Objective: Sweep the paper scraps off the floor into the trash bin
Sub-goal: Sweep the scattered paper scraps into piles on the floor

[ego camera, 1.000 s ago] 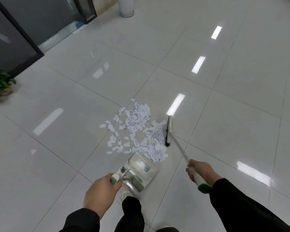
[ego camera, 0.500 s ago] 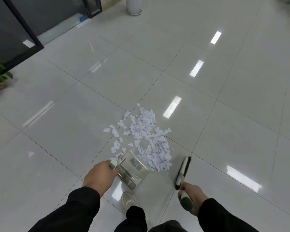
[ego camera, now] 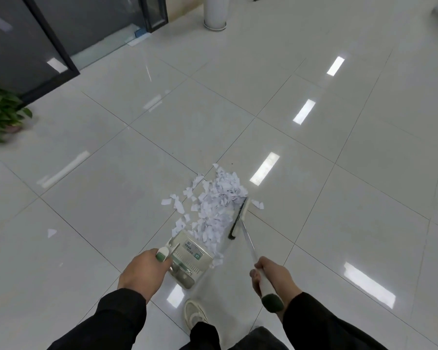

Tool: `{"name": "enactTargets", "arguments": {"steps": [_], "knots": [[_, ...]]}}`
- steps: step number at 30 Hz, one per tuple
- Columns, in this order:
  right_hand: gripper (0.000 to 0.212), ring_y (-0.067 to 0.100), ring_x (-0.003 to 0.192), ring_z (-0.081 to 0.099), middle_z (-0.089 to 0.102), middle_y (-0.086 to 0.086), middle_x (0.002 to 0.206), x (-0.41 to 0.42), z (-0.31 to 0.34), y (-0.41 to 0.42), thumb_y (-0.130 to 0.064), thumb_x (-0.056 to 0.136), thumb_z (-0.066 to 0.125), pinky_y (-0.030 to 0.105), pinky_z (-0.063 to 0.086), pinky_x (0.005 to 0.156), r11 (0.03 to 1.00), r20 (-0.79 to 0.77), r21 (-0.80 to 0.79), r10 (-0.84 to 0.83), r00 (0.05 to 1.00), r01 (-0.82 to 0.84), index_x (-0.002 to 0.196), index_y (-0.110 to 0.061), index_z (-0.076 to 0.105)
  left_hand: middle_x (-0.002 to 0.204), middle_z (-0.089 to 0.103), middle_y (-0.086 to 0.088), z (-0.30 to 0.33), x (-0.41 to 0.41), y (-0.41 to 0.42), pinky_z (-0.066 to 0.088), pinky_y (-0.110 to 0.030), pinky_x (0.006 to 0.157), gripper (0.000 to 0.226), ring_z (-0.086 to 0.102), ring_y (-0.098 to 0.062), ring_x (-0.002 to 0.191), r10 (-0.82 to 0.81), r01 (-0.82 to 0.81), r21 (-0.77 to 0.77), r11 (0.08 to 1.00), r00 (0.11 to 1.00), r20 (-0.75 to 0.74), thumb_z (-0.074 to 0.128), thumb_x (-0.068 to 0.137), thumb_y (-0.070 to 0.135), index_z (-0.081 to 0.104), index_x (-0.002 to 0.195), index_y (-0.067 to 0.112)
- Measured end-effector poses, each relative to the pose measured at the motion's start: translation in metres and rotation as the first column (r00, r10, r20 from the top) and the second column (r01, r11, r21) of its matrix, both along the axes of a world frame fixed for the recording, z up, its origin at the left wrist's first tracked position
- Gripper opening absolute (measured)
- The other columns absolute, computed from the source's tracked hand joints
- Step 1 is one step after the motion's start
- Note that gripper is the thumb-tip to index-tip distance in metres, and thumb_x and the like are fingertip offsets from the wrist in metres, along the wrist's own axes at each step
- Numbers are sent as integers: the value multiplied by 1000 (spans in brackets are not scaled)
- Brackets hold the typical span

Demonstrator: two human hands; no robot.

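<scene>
A white tiled floor [ego camera: 111,210] was seen from above, with a heap of paper scraps [ego camera: 216,205] at its middle. A metal dustpan [ego camera: 190,261] was set on the floor at the near edge of the heap, its handle gripped by the left hand [ego camera: 143,271], fingers curled round it. The long handle of a broom [ego camera: 239,218] was gripped by the right hand [ego camera: 273,276], fingers wrapped round the white grip.

Half a second before, the broom head had been drawn back close to the right hand, clear of the heap. It was now placed against the heap's right side, touching the scraps, and the scraps were seen bunched tighter than before, with some lying at the dustpan's mouth. A new stroke toward the dustpan was judged to be starting; most scraps had not yet been gathered in.

One scrap [ego camera: 258,204] was left just right of the broom head, and a stray scrap [ego camera: 52,232] lay well to the heap's left. No trash bin could be identified with certainty.
</scene>
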State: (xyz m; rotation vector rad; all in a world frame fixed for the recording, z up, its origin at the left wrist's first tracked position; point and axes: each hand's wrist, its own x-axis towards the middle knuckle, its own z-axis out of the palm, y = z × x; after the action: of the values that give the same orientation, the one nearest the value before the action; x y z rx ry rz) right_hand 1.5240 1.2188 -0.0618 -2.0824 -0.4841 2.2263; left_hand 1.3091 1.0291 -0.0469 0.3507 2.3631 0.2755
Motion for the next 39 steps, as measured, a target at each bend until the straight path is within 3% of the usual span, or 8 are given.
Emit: {"name": "enactTargets", "arguments": {"steps": [7,10,15,20,28,39], "knots": [[4,19,36,41,51,16,62,34,9,54,3,89,49,21,40,34,977,152,121,158,976,-178,87,5,52,73,65,5,4,9,12,42,-28,57,35,59,-14,67,97,-97,25,995,995,-21,56,98,51,62,77,24],[2,21,39,45,51,15,59,47,-7,96,4,89,50,24,44,39,935,247,155,276,929,-319,88,5,52,68,62,4,8,21,17,39,-28,54,37,55,-14,61,158,-157,32,987,986,-47,58,98,51,60,75,22],[5,24,44,51,53,18,69,43,-37,164,2,92,49,26,48,43,835,264,114,496,827,-537,96,4,52,70,64,1,14,51,31,41,-28,57,36,57,-17,63,336,-337,4,942,938,-83,56,97,53,63,81,22],[1,24,46,51,54,17,70,28,-34,191,4,89,51,26,49,45,813,166,63,563,809,-579,89,4,52,63,58,1,13,78,42,40,-30,57,42,52,-19,59,455,-454,37,890,884,-106,56,97,55,60,76,19],[6,19,39,47,57,15,62,38,8,215,-1,88,55,23,45,39,767,161,85,620,768,-636,84,4,56,66,65,-3,7,101,44,45,-33,61,40,61,-23,67,556,-556,40,830,821,-131,55,98,53,61,77,20],[14,20,42,40,47,15,66,38,31,206,2,88,50,24,37,43,632,191,248,711,676,-735,74,-1,51,72,66,-4,12,99,39,42,-32,59,32,61,-22,68,634,-634,40,772,764,-120,54,100,46,61,82,20]]}}
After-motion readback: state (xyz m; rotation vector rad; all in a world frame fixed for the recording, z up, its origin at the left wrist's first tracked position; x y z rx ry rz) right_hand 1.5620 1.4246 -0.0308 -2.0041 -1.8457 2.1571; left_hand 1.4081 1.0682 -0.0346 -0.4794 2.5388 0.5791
